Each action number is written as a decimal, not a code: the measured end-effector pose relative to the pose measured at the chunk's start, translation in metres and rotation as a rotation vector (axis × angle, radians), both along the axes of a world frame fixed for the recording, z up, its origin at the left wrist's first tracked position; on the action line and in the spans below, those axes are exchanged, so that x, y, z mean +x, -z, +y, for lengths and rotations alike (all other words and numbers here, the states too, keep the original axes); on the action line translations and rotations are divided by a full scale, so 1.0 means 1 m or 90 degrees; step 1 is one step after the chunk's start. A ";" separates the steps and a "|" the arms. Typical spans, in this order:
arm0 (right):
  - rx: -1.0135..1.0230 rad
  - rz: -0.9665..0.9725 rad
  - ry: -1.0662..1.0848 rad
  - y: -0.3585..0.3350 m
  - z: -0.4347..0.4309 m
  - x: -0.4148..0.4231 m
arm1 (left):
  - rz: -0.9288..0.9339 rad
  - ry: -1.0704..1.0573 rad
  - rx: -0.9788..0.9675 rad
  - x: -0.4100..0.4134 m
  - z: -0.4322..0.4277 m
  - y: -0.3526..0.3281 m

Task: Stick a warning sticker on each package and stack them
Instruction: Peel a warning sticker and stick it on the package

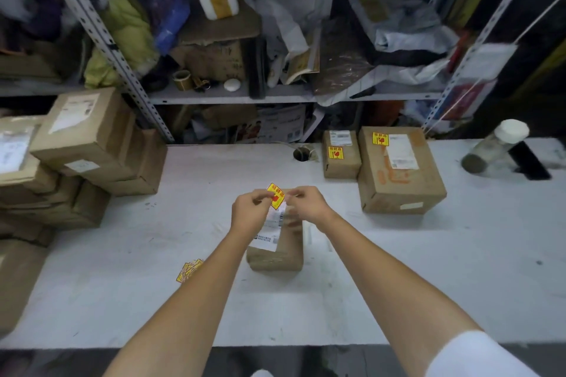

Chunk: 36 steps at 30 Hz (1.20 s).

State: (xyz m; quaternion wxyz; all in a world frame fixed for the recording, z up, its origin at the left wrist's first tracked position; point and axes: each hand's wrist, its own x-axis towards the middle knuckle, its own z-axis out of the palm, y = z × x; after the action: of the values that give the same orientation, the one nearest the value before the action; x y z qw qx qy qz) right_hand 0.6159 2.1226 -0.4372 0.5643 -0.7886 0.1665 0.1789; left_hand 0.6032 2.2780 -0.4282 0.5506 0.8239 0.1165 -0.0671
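Over the middle package: both my hands meet just above the brown package (pixel 275 251), which lies on the white table (pixel 428 269) with its long side running away from me and its shipping label (pixel 269 232) facing up.
Sticker: the yellow-and-red sticker (pixel 275 195) hangs tilted in the air between my hands, above the package's far end and apart from it.
Left hand: my left hand (pixel 249 208) pinches the sticker's left edge between thumb and fingertips, the other fingers curled.
Right hand: my right hand (pixel 306 203) pinches at the sticker's right corner. I cannot tell whether it also holds a backing.
Step in hand: I judge that I am freeing the sticker, ready to lay it down.
Doing it well: I should hold it only by the edges, pick bare cardboard or the label's margin rather than the barcode, set one edge down first, then smooth it flat toward the other.
Arms: both bare forearms reach forward from the near edge and converge, wrists roughly level, palms turned toward each other.
Spare stickers: a small pile of stickers (pixel 189 270) lies on the table beside my left forearm.
Done so far: the small box (pixel 341 159) and the large box (pixel 398 174) at the far right each show a yellow sticker, side by side, not stacked.
Waiting: the heap of boxes (pixel 85 135) on the left shows none.
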 end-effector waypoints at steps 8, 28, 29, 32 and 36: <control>0.042 -0.006 -0.007 -0.011 -0.009 -0.001 | 0.055 0.003 -0.044 -0.005 -0.006 -0.002; -0.142 -0.083 -0.055 -0.017 0.002 -0.001 | 0.199 0.109 -0.083 0.012 0.015 -0.013; -0.141 -0.081 -0.055 -0.017 0.002 -0.001 | 0.205 0.115 -0.083 0.012 0.015 -0.014; -0.133 -0.078 -0.053 -0.017 0.002 -0.001 | 0.223 0.132 -0.096 0.012 0.015 -0.017; -0.127 -0.076 -0.055 -0.018 0.001 0.000 | 0.228 0.147 -0.104 0.014 0.016 -0.016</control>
State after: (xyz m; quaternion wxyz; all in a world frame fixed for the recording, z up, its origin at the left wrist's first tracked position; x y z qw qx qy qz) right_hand 0.6163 2.1237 -0.4195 0.4835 -0.8566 0.1152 0.1385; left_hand 0.6167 2.2936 -0.4120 0.5745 0.7595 0.1116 -0.2841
